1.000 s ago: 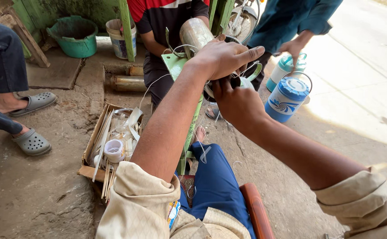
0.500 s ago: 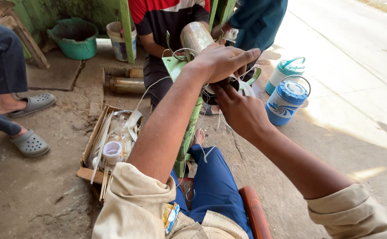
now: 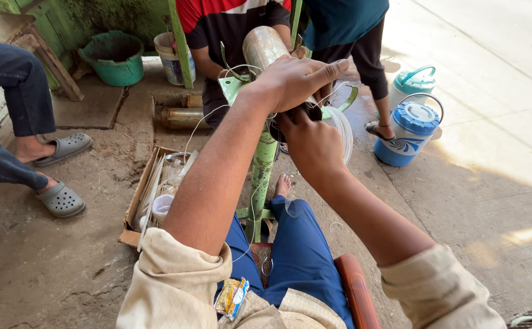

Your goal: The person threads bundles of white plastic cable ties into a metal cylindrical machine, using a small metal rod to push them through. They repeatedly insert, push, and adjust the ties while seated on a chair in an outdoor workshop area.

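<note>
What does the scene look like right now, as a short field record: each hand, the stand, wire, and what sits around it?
left hand: laid over the top of the metal cylinder, fingers stretched right
right hand: below the left, at the coil of white wire; grip hidden
stand: green metal post carrying the cylinder
left of post: cardboard box of small parts on the ground
right: blue water jug, teal jug behind it
others: two people standing behind the stand, one seated at left

Small yellow-white snack packet [image 3: 232, 297] in lap; open cardboard box [image 3: 137, 201] on ground.
</note>
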